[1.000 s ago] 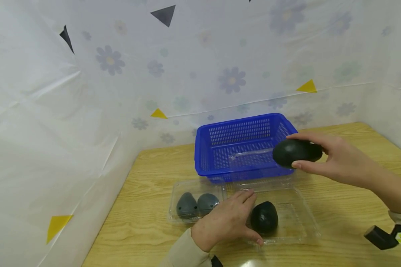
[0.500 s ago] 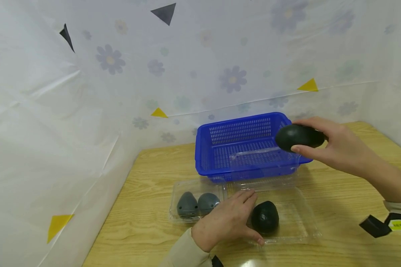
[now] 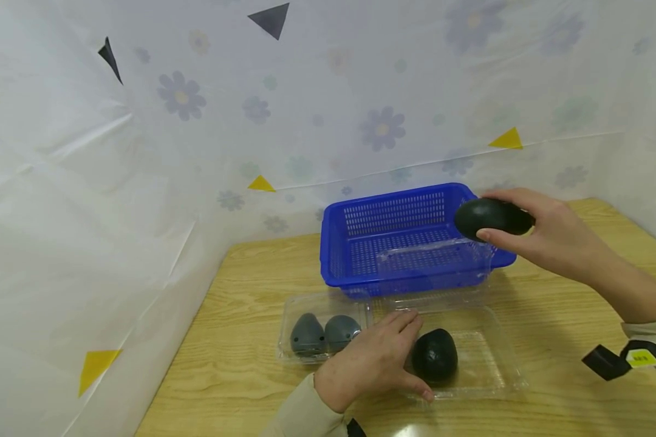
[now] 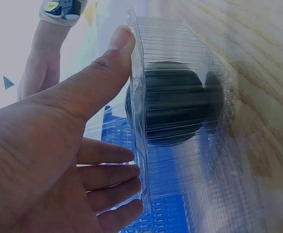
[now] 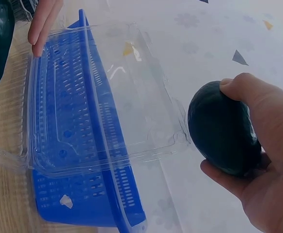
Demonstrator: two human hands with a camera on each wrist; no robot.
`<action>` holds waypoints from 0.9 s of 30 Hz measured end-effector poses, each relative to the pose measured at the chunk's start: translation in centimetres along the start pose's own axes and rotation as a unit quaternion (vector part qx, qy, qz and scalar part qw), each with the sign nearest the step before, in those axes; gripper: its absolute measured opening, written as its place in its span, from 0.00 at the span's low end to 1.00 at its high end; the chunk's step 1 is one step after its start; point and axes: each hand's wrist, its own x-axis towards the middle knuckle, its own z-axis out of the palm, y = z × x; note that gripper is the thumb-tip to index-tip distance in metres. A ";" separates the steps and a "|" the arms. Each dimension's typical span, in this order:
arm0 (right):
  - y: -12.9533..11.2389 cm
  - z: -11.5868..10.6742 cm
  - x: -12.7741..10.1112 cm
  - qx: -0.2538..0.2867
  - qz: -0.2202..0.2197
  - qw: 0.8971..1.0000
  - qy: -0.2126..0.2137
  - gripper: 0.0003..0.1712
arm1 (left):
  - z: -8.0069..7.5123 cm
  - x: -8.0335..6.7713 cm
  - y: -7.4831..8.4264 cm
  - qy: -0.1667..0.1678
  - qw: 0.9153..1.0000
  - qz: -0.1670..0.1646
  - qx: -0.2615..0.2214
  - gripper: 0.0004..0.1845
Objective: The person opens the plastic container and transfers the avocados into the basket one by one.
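Right hand (image 3: 546,233), arm outstretched, grips an avocado (image 3: 489,218) above the basket (image 3: 393,243); left hand (image 3: 369,364) rests flat, fingers straight, apparently steadying the tray (image 3: 492,370).

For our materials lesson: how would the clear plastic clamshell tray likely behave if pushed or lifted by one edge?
The clear clamshell tray looks thin and ribbed, so it probably flexes. It seems light and might slide on the smooth wooden table; the left hand rests against it. The dark avocado inside could roll.

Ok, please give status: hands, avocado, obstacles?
Right hand grips avocado above basket rim. Left hand steadies clear tray. Tray lid leans over basket.
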 end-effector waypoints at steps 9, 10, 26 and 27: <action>0.4 -0.2 0.2 0.005 0.033 0.999 -0.002 0.35 | 0.0 0.0 0.0 0.004 1.000 0.001 0.003 0.58; 0.4 -0.2 0.2 0.004 0.034 0.999 -0.002 0.35 | 0.0 0.0 0.0 0.005 1.000 0.002 0.003 0.58; 1.4 0.0 0.3 -0.005 0.052 0.999 -0.010 0.35 | 0.0 0.0 -0.1 0.003 1.000 0.004 0.000 0.57; 1.5 0.1 0.3 -0.006 0.051 0.999 -0.012 0.35 | 0.0 0.0 -0.1 0.003 1.000 0.004 0.000 0.57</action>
